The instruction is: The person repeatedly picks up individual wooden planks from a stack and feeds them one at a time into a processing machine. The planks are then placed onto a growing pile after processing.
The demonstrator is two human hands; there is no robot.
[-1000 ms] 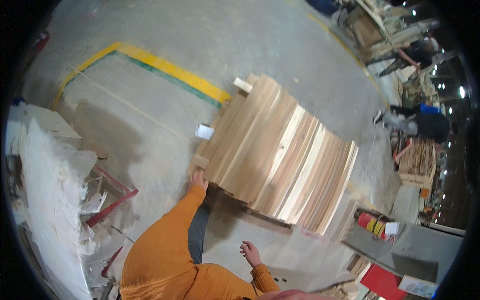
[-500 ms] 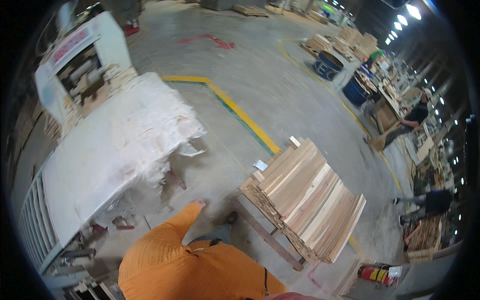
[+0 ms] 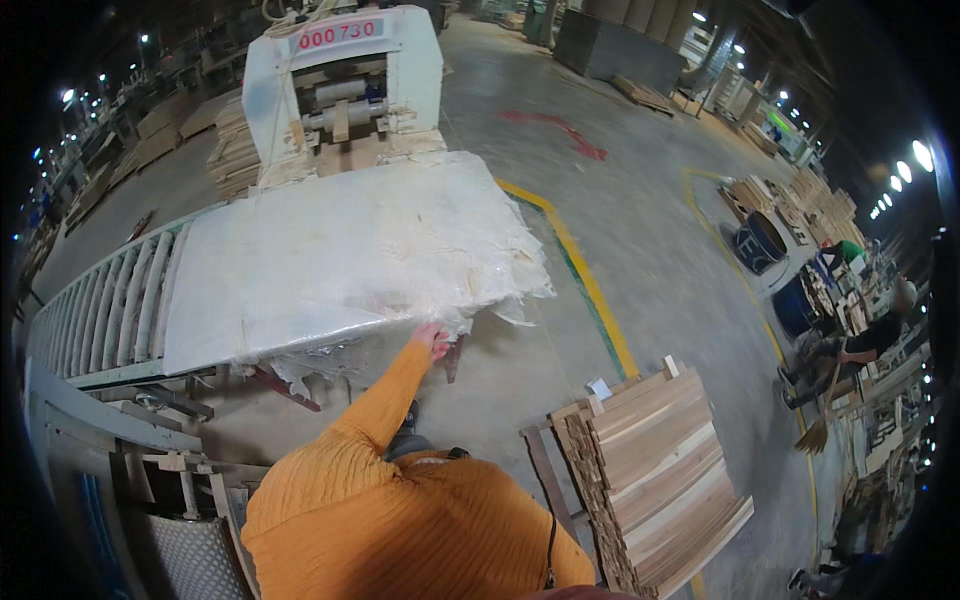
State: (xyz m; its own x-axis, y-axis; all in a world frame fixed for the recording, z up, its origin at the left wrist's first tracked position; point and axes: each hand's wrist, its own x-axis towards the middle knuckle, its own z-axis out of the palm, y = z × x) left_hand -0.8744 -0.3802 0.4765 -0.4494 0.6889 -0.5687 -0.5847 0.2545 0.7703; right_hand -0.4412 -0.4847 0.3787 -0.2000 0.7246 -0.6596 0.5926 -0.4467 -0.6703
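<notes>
Looking ragged, white sheeting (image 3: 350, 260) borders the left hand (image 3: 432, 340), openness and hold unclear; right hand unseen.

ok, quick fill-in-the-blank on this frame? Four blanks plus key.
1. The hand by the white covering is the person's ____ one.
2. Its sleeve is ____.
3. The yellow floor line is edged with a ____ stripe.
4. The stacked boards are made of ____.

Missing words: left; orange; green; wood
</notes>
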